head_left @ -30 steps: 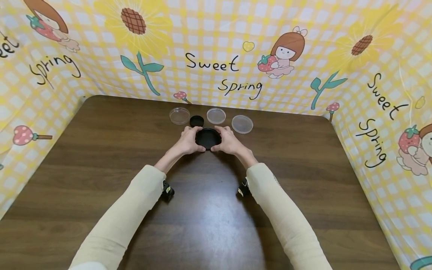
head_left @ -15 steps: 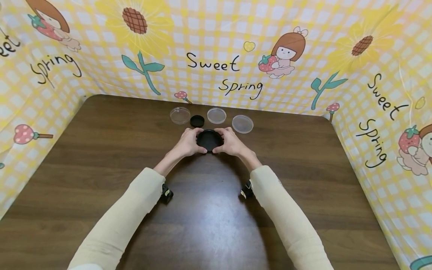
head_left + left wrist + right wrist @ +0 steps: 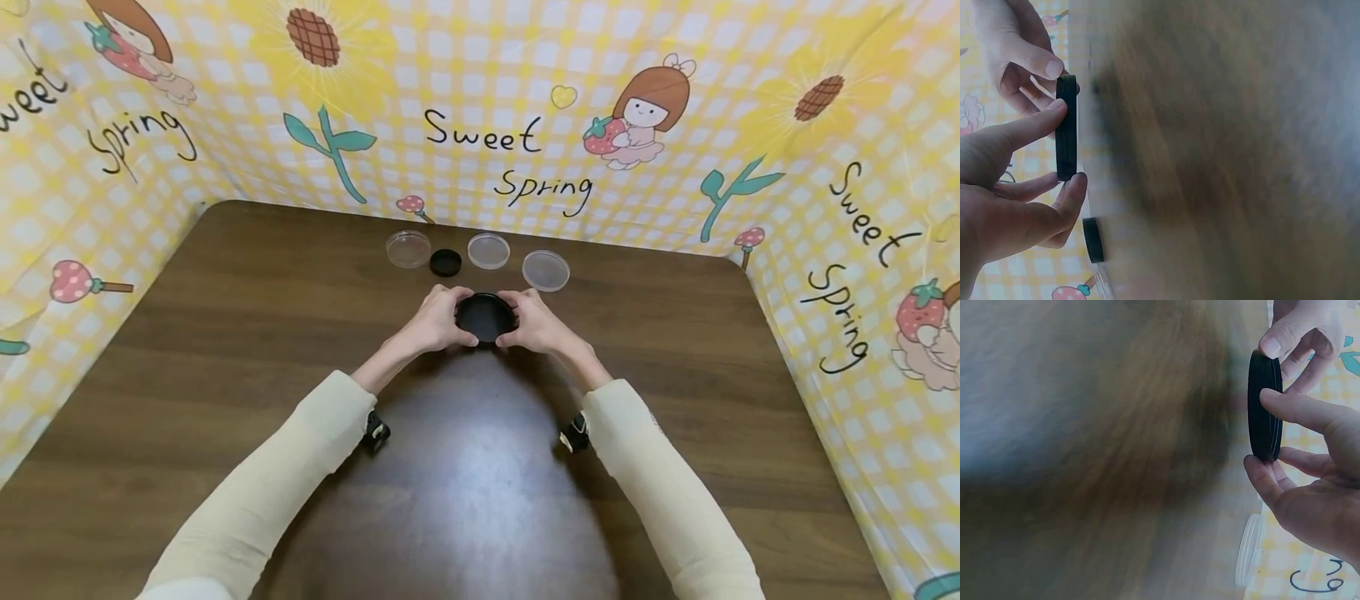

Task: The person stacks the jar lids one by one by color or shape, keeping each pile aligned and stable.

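A larger black petri dish [image 3: 486,318] is held between both hands at the middle of the table. My left hand [image 3: 438,321] grips its left side and my right hand [image 3: 536,323] its right side, thumbs at the near rim and fingers round the far part. In the left wrist view the dish [image 3: 1066,128] shows edge-on, a line running along its rim, and it looks raised off the table. The right wrist view also shows the dish [image 3: 1265,406] with thumbs and fingertips on its edge. Behind it sits a small black round dish [image 3: 446,263].
Clear petri dishes stand along the back: a left one [image 3: 408,249], a middle one [image 3: 488,251] and a right one [image 3: 546,271]. A yellow checked cloth [image 3: 480,83] walls the wooden table [image 3: 225,333] at the back and both sides.
Both hands have moved slightly toward me and to the right, carrying the larger black petri dish away from the small one. The view has shifted a little.
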Tool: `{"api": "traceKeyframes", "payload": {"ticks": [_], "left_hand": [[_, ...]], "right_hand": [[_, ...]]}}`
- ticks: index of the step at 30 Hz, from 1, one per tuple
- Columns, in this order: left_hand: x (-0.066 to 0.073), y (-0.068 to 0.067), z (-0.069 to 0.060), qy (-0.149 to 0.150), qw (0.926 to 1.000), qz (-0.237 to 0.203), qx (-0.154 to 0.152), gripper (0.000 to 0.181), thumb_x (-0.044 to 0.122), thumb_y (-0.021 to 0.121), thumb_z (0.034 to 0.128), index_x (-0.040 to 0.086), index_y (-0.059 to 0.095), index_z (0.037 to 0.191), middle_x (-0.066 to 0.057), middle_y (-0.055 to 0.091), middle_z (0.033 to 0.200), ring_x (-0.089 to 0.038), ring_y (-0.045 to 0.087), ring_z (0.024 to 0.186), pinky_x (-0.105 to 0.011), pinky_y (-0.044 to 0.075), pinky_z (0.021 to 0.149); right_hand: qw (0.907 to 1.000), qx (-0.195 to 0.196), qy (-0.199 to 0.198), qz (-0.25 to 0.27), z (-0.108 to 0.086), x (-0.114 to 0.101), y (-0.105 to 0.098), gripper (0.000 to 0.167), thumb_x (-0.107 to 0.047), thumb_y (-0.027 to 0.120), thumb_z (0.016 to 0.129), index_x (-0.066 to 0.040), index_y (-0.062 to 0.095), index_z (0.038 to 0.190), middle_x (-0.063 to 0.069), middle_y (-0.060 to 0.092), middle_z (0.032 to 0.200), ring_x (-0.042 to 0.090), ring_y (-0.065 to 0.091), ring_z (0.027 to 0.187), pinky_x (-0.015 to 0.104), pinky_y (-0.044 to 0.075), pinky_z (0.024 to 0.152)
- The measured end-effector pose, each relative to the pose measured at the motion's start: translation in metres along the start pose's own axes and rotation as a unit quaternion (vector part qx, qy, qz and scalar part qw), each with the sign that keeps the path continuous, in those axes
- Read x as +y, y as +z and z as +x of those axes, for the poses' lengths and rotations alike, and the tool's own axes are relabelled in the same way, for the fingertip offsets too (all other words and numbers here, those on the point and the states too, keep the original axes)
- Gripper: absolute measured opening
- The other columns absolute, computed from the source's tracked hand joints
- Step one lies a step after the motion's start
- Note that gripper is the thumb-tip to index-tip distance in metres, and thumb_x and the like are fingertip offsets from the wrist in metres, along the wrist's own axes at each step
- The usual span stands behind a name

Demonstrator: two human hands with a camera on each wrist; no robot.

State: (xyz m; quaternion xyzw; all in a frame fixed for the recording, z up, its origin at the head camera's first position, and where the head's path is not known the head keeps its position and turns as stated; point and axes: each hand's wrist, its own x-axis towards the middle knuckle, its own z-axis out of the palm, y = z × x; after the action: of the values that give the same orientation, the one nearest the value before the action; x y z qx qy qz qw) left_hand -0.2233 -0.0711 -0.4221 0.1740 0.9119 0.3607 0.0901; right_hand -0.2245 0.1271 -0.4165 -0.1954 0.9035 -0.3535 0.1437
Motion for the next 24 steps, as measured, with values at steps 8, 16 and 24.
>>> {"api": "traceKeyframes", "payload": {"ticks": [8, 16, 24], "left_hand": [[0.012, 0.012, -0.012, 0.013, 0.9997, -0.006, -0.022, 0.077, 0.012, 0.087, 0.0692, -0.004, 0.05, 0.134, -0.022, 0.047, 0.118, -0.031, 0.047, 0.107, -0.038, 0.04, 0.093], [0.022, 0.019, -0.021, 0.035, 0.9991, -0.001, -0.025, 0.076, 0.011, 0.088, 0.0674, -0.006, 0.052, 0.132, -0.023, 0.049, 0.116, -0.03, 0.048, 0.106, -0.038, 0.041, 0.091], [0.024, 0.026, -0.026, 0.034, 0.999, -0.003, -0.027, 0.075, 0.012, 0.089, 0.0665, -0.006, 0.053, 0.13, -0.023, 0.053, 0.114, -0.03, 0.046, 0.107, -0.04, 0.039, 0.093]], "right_hand": [[0.9993, -0.001, 0.002, 0.038, -0.027, 0.007, 0.0, 0.079, 0.002, 0.079, 0.075, 0.011, 0.037, 0.141, 0.029, 0.035, 0.129, 0.035, 0.054, 0.111, 0.036, 0.049, 0.091], [0.9996, 0.025, 0.004, 0.011, -0.051, 0.003, 0.0, 0.079, 0.001, 0.081, 0.073, 0.011, 0.04, 0.14, 0.026, 0.037, 0.125, 0.033, 0.05, 0.11, 0.034, 0.05, 0.09], [0.9994, 0.033, 0.0, -0.008, -0.059, 0.005, 0.002, 0.076, -0.002, 0.083, 0.071, 0.008, 0.045, 0.137, 0.023, 0.042, 0.12, 0.031, 0.046, 0.109, 0.038, 0.047, 0.09]]}}
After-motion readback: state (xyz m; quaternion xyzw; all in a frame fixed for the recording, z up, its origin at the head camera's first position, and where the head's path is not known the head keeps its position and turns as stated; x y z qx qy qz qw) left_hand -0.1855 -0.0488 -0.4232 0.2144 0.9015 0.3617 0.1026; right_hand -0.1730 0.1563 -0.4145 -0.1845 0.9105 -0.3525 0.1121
